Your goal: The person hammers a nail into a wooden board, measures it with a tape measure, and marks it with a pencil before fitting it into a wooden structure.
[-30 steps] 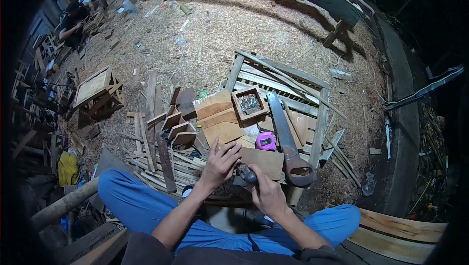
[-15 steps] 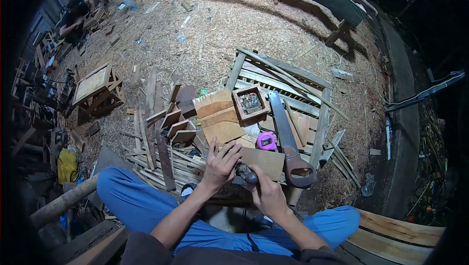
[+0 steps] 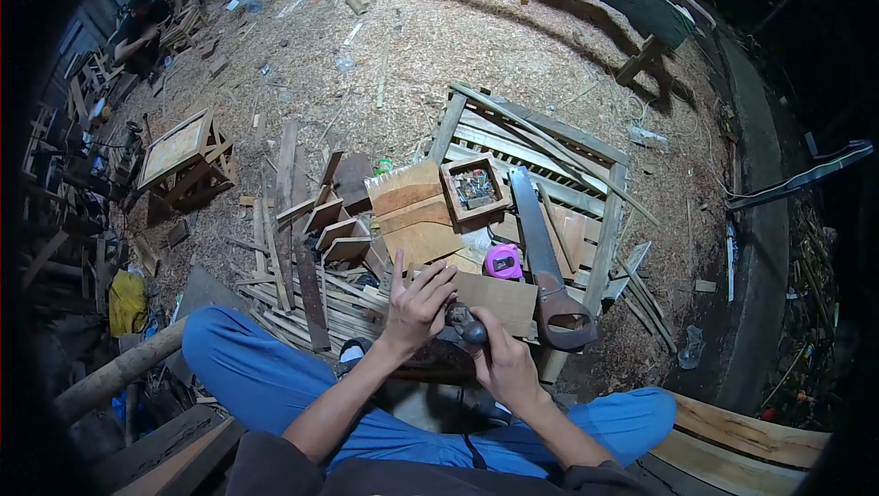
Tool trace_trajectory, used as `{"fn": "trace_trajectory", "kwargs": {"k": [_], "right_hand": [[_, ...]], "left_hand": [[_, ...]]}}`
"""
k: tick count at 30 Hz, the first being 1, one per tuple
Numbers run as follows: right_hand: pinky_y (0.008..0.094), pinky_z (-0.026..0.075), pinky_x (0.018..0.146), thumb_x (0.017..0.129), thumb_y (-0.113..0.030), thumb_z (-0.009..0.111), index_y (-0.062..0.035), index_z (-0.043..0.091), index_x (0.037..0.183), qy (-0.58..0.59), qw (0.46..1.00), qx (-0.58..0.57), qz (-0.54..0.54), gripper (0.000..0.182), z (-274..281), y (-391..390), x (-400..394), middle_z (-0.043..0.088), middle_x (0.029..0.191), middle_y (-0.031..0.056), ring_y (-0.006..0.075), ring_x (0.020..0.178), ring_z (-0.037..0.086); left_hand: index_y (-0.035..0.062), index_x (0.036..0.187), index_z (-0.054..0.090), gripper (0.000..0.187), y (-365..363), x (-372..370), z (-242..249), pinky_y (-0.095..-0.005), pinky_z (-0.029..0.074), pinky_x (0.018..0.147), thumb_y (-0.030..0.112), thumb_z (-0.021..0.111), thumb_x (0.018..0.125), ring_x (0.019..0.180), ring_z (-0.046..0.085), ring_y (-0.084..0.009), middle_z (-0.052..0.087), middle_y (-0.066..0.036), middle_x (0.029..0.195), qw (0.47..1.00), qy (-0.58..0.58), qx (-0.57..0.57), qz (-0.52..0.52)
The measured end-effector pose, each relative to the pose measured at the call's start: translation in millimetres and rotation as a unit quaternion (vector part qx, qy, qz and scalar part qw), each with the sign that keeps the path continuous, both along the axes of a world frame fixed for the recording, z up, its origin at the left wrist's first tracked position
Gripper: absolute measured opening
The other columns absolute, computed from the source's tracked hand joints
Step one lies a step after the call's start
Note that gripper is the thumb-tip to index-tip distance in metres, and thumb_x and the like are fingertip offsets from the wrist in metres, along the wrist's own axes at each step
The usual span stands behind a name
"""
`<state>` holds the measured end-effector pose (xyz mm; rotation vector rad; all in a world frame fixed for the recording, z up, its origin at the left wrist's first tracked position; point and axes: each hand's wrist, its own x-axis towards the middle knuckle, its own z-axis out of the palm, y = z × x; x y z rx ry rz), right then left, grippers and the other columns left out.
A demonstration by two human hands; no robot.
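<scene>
My right hand is closed around a dark tool with a rounded knob end, in front of my lap; its exact kind is hard to make out. My left hand lies just left of the tool with its fingers stretched out and apart, fingertips at the near edge of the brown wood pieces. A thin brown board lies under and beyond the tool. Just past it sits a pink tape measure. A handsaw with a wooden handle lies to the right, its handle toward me.
A small wooden box of nails and bits stands on a slatted wooden frame. Sheets of brown wood lie beside it. Loose strips and a small wooden stand are leftward. Another person sits far left.
The view has shifted slightly, so the surroundings sit a little lower and further right. Both hands and the dark tool keep nearly the same positions.
</scene>
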<state>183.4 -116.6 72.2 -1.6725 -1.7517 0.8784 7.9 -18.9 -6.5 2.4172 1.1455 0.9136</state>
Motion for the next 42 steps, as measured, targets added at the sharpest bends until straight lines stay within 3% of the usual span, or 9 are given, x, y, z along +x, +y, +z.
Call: {"fn": "trace_trajectory", "kwargs": {"k": [6, 15, 20, 26, 32, 34, 37, 39, 42], "right_hand": [[0.0538, 0.059, 0.083, 0.088, 0.002, 0.067, -0.0062, 0.046, 0.149, -0.004, 1.0, 0.027, 0.003, 0.065, -1.9, -0.4, -0.9, 0.07, 0.12, 0.0282, 0.0478, 0.103, 0.07], [0.0561, 0.056, 0.082, 0.1, -0.009, 0.064, -0.0073, 0.045, 0.147, 0.025, 0.998, -0.017, -0.051, 0.051, -4.8, -0.2, 2.3, 0.07, 0.116, 0.0301, 0.0514, 0.105, 0.068], [0.0542, 0.054, 0.086, 0.105, -0.017, 0.064, -0.0066, 0.046, 0.146, 0.054, 0.995, 0.031, -0.074, 0.047, -13.7, 1.1, 4.1, 0.07, 0.116, 0.0302, 0.0514, 0.109, 0.068], [0.0525, 0.054, 0.087, 0.105, -0.017, 0.064, -0.0057, 0.047, 0.146, 0.038, 0.993, 0.049, -0.102, 0.047, -16.5, 2.4, 2.6, 0.07, 0.116, 0.0308, 0.0504, 0.109, 0.069], [0.0524, 0.055, 0.085, 0.103, -0.017, 0.066, -0.0052, 0.046, 0.148, 0.04, 0.993, 0.039, -0.102, 0.05, 22.1, 12.6, 0.0, 0.07, 0.115, 0.0305, 0.049, 0.105, 0.071], [0.054, 0.055, 0.082, 0.101, -0.013, 0.067, -0.0066, 0.047, 0.148, 0.055, 0.972, 0.186, -0.132, 0.052, 30.5, 12.5, -5.2, 0.069, 0.114, 0.0315, 0.0502, 0.102, 0.07], [0.047, 0.058, 0.08, 0.1, -0.009, 0.068, -0.0061, 0.051, 0.144, -0.033, 0.969, 0.208, -0.126, 0.047, 5.8, 9.9, -13.8, 0.071, 0.111, 0.0262, 0.0452, 0.096, 0.074], [0.0513, 0.056, 0.081, 0.101, -0.011, 0.067, -0.0065, 0.05, 0.145, -0.017, 0.989, 0.087, -0.12, 0.047, 0.2, 19.2, -15.6, 0.069, 0.112, 0.0282, 0.0492, 0.101, 0.07], [0.0479, 0.056, 0.083, 0.103, -0.012, 0.066, -0.0054, 0.049, 0.145, 0.002, 0.984, 0.12, -0.135, 0.046, 11.9, 21.4, -14.0, 0.07, 0.11, 0.0267, 0.0466, 0.1, 0.071]], "left_hand": [[0.0084, 0.103, 0.072, 0.017, -0.4, 1.1, -1.9, -0.0757, 0.019, 0.123, 0.008, 0.075, 0.087, 0.126, 0.066, -0.0224, 0.074, -0.003, 0.125, 1.0, -0.018, -0.008, 0.003], [0.0086, 0.113, 0.073, 0.021, 6.0, -15.2, 0.3, -0.0632, 0.024, 0.126, 0.013, 0.074, 0.093, 0.137, 0.059, -0.0281, 0.068, -0.009, 0.139, 0.994, -0.03, -0.09, -0.063], [0.0078, 0.146, 0.059, 0.065, 8.4, -29.2, 3.2, -0.0574, 0.025, 0.127, 0.032, 0.081, 0.09, 0.151, 0.041, -0.0391, 0.046, -0.021, 0.16, 0.982, -0.023, -0.165, -0.088], [0.0029, 0.152, 0.05, 0.096, 15.3, -36.1, 11.9, -0.0531, 0.031, 0.125, 0.039, 0.092, 0.073, 0.146, 0.044, -0.0403, 0.05, -0.022, 0.154, 0.982, 0.001, -0.134, -0.13], [-0.001, 0.149, 0.051, 0.099, 18.4, -35.8, 4.9, -0.0492, 0.036, 0.121, 0.037, 0.094, 0.068, 0.14, 0.048, -0.0403, 0.054, -0.021, 0.147, 0.982, -0.013, -0.139, -0.128], [-0.0009, 0.149, 0.051, 0.099, 19.1, -35.2, 8.1, -0.049, 0.037, 0.121, 0.036, 0.094, 0.068, 0.14, 0.048, -0.0403, 0.055, -0.021, 0.146, 0.982, -0.013, -0.143, -0.126], [-0.0008, 0.149, 0.052, 0.098, 18.3, -37.9, 5.6, -0.0486, 0.038, 0.12, 0.036, 0.094, 0.068, 0.139, 0.049, -0.0403, 0.056, -0.021, 0.145, 0.981, -0.015, -0.139, -0.131], [-0.0008, 0.149, 0.053, 0.098, 17.6, -37.5, 2.4, -0.0485, 0.038, 0.119, 0.037, 0.094, 0.069, 0.138, 0.049, -0.0403, 0.057, -0.021, 0.144, 0.983, -0.016, -0.126, -0.135], [-0.0006, 0.149, 0.053, 0.098, 20.5, -37.7, -1.1, -0.0481, 0.04, 0.118, 0.037, 0.094, 0.068, 0.136, 0.05, -0.0406, 0.057, -0.02, 0.143, 0.982, -0.026, -0.129, -0.136]]}}
